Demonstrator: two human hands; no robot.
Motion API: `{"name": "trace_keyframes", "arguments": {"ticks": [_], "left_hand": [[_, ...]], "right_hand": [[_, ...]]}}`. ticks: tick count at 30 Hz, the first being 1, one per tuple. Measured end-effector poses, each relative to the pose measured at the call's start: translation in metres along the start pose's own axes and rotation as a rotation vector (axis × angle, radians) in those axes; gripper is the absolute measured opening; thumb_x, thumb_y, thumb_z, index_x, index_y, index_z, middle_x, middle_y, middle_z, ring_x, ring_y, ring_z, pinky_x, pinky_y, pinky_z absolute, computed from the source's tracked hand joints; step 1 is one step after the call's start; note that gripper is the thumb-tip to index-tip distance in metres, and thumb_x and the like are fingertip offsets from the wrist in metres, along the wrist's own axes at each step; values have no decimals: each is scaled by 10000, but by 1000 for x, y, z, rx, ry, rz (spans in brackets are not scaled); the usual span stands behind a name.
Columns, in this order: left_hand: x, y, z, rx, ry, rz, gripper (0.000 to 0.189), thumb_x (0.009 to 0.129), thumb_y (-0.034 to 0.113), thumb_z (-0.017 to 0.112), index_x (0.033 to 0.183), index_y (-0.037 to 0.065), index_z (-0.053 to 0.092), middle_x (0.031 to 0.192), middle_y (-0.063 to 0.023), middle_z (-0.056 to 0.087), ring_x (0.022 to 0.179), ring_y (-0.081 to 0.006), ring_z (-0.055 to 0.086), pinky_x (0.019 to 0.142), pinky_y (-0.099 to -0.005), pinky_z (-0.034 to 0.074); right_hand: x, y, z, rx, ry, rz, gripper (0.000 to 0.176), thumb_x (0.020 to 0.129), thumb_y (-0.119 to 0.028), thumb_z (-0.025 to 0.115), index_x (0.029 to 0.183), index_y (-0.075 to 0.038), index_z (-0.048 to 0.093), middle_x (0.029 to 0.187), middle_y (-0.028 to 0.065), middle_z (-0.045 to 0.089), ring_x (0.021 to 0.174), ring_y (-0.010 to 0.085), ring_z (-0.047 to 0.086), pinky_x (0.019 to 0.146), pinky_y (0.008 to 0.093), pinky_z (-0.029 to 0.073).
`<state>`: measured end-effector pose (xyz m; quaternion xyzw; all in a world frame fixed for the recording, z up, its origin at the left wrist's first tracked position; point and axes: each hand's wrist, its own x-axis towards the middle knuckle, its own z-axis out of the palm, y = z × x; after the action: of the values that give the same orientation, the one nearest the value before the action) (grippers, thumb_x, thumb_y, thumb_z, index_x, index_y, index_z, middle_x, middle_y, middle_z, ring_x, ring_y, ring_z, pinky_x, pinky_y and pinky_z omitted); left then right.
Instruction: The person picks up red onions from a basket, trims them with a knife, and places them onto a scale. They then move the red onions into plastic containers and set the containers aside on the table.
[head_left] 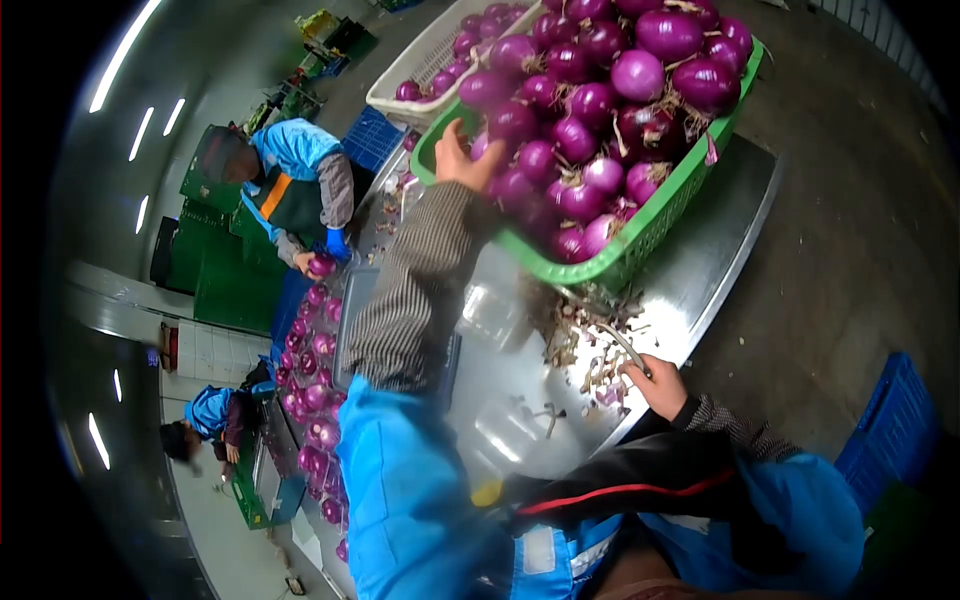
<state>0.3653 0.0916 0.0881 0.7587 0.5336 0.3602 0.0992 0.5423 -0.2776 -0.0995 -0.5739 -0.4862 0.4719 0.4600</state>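
My left hand [467, 163] reaches over the near left rim of a green basket [570, 268] heaped with purple onions [575, 138]. Its fingers are spread and slightly blurred, close to the onions, with none visibly held. Down at the right, my right hand [660, 388] is closed around a thin curved tool that looks like a knife [625, 345]. The tool extends over a pile of dry skins and root trimmings [590, 355] on the metal table [735, 200]. Clear plastic trays [520, 425] lie left of the trimmings.
A white crate [390, 90] of onions stands behind the green basket. Packed onions [315, 395] line the table's left side, near a grey tray [355, 300]. One co-worker [295, 170] handles an onion; another person [210, 415] is farther off. Blue crate [890, 430] at right.
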Motion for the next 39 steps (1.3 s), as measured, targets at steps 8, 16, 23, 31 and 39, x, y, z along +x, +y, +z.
{"name": "trace_keyframes", "arguments": {"ticks": [8,16,23,31,39], "left_hand": [[125,-18,82,-295,157,-424,1160,551,386,905,1447,15,268,1306,-248,524,1167,-356,574,983,-433,493],[106,22,58,-652,218,-448,978,607,232,886,1366,-20,323,1192,-190,573,1020,-273,641,830,-385,572],[-9,44,-38,-1270,-271,-186,581,854,264,696,1322,13,462,1225,-170,611,1070,-323,647,853,-461,565],[-225,94,-114,-1347,-455,-520,891,760,493,701,1433,16,364,1306,-156,549,1163,-275,584,999,-417,479],[-318,67,-128,-1284,-590,-437,870,770,429,674,1438,-16,340,1384,-169,487,1249,-272,513,1047,-407,421]], "right_hand": [[1,0,-58,-175,83,3,181,919,-167,587,891,-26,696,672,99,630,606,163,607,577,306,453],[2,-20,-76,-299,127,-116,134,896,-120,617,924,-5,679,760,172,656,676,302,664,611,357,498],[0,-71,-66,-273,-37,-221,123,898,-105,612,959,-9,659,872,184,655,804,355,638,706,390,503],[15,-164,-27,-384,41,-687,217,843,-22,624,1057,-18,656,906,139,664,791,316,658,680,358,516],[0,-178,9,-779,13,-918,240,764,-113,630,1001,-73,621,815,52,603,734,209,644,635,318,525]]}}
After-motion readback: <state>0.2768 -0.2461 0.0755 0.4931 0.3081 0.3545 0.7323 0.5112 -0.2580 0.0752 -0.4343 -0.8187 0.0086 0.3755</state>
